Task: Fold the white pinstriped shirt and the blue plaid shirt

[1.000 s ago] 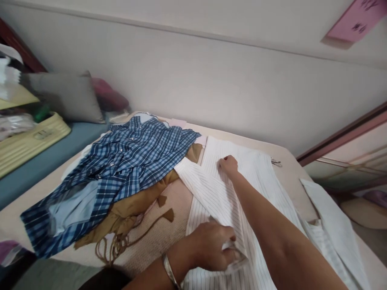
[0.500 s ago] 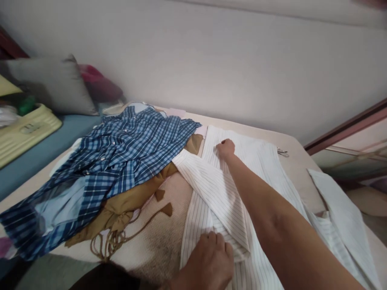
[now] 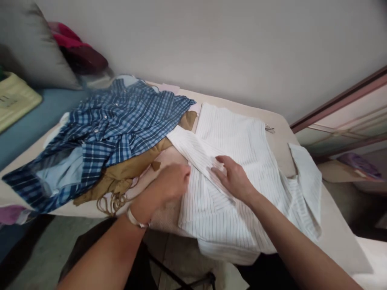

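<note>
Shirt: thin white cloth is lying on the bench before the person, with fine dark stripes running along it; its near end is hanging over the bench's edge.
Sleeve: striped cloth is slanting in a narrowing strip across the shirt's left side, its cuff pointing toward the plaid.
Other sleeve: pale cloth is lying loosely bent beyond the shirt's right edge.
Plaid: blue checked cloth is spreading in rumpled folds, with small buttons dotting it and a light blue inside showing at the near-left end.
Brown cloth: puckered cloth is poking out from under the plaid, with a looped cord lying at its near end.
Hidden: the plaid is covering much of the brown cloth; the left border is cutting off the pillow and the basket; a metal thing beside the shirt is showing too small to name.
Left hand: blurred fingers are curling inward by the shirt's left edge; whether they are gripping cloth, I cannot tell.
Right hand: thumb and fingers are standing moderately apart over the sleeve, gripping nothing; whether the tips are touching it is unclear.
Forearms: both are reaching in from below, angling toward each other.
</note>
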Tool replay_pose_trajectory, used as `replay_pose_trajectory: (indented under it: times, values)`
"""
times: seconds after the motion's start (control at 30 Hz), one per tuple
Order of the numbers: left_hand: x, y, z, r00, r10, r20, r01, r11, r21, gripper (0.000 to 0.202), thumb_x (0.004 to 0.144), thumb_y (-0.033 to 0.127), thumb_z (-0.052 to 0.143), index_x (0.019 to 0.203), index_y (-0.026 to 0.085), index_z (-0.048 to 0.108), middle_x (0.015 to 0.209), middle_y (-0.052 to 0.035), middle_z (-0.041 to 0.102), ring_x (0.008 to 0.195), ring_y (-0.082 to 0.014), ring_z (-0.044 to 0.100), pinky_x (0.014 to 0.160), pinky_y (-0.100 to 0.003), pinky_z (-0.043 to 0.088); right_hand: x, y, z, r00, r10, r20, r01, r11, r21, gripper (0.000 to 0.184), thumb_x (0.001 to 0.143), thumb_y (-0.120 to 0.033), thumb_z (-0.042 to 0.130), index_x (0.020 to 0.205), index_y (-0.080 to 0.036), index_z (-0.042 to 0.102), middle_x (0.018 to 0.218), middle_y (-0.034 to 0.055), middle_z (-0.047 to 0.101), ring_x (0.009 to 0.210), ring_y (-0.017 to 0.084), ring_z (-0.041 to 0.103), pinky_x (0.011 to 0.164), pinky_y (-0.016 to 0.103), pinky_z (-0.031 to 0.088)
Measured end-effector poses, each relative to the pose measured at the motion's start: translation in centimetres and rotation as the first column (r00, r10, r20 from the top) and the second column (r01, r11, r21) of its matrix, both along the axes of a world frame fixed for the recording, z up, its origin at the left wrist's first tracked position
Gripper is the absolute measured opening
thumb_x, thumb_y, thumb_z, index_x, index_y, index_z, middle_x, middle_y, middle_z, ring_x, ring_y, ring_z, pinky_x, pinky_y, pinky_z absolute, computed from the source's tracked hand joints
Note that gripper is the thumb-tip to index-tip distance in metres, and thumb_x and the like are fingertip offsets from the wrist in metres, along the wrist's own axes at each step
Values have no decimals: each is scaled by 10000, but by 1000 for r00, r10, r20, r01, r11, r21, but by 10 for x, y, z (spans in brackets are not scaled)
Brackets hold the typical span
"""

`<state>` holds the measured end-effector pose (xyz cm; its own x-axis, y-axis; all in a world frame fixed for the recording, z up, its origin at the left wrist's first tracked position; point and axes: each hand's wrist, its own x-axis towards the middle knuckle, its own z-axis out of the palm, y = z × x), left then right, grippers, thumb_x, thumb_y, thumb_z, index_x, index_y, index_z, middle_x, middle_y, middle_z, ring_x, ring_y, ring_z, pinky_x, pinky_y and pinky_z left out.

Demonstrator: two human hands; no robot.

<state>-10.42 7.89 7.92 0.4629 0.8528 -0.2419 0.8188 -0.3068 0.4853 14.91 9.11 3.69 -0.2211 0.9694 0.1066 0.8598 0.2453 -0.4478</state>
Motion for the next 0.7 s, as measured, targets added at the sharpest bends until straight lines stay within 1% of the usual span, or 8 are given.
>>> replay_pose_trajectory:
  times: [0.07, 0.13, 0.23, 0.33, 0.43, 0.5, 0.57, 0.7]
  values:
    - [-13, 8, 6, 998, 20, -53, -20, 1000, 7, 237, 874, 176, 439, 784, 199, 656, 810, -63, 663, 789, -216, 578, 779, -351, 413, -6, -38, -3, 999, 43, 12, -42, 999, -11, 418, 1013, -429, 503, 1347, -177, 508, 1265, 145, 634, 1104, 282, 621, 879, 424, 545]
    - [-17, 4, 6, 994, -88, -71, 83, 994, -77, 182, 828, 185, 497, 739, 206, 654, 781, -51, 658, 759, -213, 573, 763, -345, 411, -14, -52, -10, 996, 68, 59, -68, 998, 9, 421, 1009, -416, 529, 1357, -183, 490, 1272, 147, 623, 1124, 289, 601, 810, 400, 556]
    - [-10, -15, -2, 959, -265, -96, 241, 949, -205, 71, 759, 290, 659, 753, 220, 663, 776, -37, 656, 755, -221, 594, 752, -338, 432, -24, -45, -25, 980, 93, 176, -101, 994, 34, 391, 981, -404, 594, 1300, -192, 513, 1250, 147, 621, 1098, 299, 581, 726, 380, 545]
    - [3, -33, -12, 919, -364, -149, 320, 913, -254, 308, 691, 478, 774, 814, 222, 657, 826, -45, 667, 807, -257, 626, 750, -353, 464, -30, -37, -34, 957, 116, 265, -131, 991, 38, 220, 1015, -295, 510, 1194, -177, 558, 1190, 147, 629, 1064, 286, 576, 691, 359, 522]
    - [13, -44, -17, 901, -377, -216, 313, 908, -277, 345, 671, 461, 797, 847, 205, 647, 903, -83, 695, 897, -300, 655, 790, -377, 483, -28, -37, -34, 950, 94, 298, -114, 992, 50, 204, 1026, -184, 386, 1081, -175, 583, 1121, 143, 639, 1014, 264, 583, 633, 326, 491]
    - [16, -48, -19, 894, -362, -264, 302, 922, -243, 244, 713, 350, 743, 874, 192, 650, 957, -118, 710, 942, -324, 665, 817, -400, 489, -22, -36, -28, 955, 20, 295, -42, 997, 69, 182, 1032, -280, 429, 1073, -185, 579, 1089, 145, 642, 962, 263, 588, 602, 317, 479]
    - [15, -51, -20, 882, -381, -278, 335, 921, -199, 188, 761, 270, 653, 925, 177, 655, 994, -146, 715, 961, -341, 673, 825, -425, 496, -12, -32, -21, 945, -135, 296, 122, 991, 62, 323, 1007, -483, 499, 1117, -186, 561, 1069, 161, 642, 910, 279, 600, 580, 324, 476]
    - [14, -55, -18, 861, -410, -301, 368, 911, -189, 223, 800, 211, 551, 987, 146, 654, 1007, -165, 716, 944, -359, 686, 803, -455, 518, 9, -20, -14, 868, -378, 323, 441, 885, -149, 550, 935, -661, 528, 1174, -166, 514, 974, 167, 660, 785, 295, 642, 597, 382, 489]
